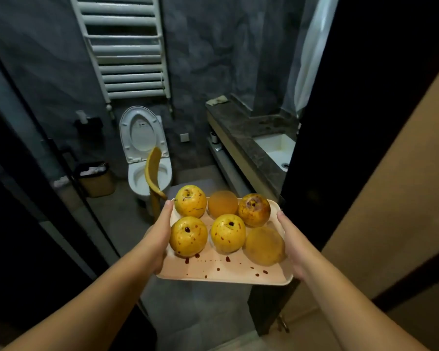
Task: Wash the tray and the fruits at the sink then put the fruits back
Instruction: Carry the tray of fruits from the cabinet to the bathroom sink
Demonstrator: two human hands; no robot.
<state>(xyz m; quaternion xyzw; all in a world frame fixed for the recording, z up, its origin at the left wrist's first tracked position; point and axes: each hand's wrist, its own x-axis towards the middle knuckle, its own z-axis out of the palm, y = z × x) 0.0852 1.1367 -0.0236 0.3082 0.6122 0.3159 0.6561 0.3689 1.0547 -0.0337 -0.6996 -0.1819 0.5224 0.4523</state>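
Presently the left hand (160, 231) grips the left edge of the tray (223, 272), thumb on the rim, remaining fingers hidden beneath. The right hand (293, 244) grips the right edge likewise, thumb on top. Tray: one, pale, rectangular with rounded corners, held level in the air at a bathroom doorway, long axis running away from the person. Dark red spots mark its near surface. No readable writing, brand or label found.

Fruit count: six round pieces in two rows of three. Four are yellow fruits (188, 235), stem hollows upward, several spotted red; two are duller orange fruits (265, 245), one at far centre, one at near right. A curved yellow banana (153, 173) stands at the tray's far left corner, tip upward.

Beyond: one toilet (147, 158), lid raised; one white sink (276, 150) set in a dark counter (238, 127) to the right; one wall radiator (127, 46); one bin (95, 178).
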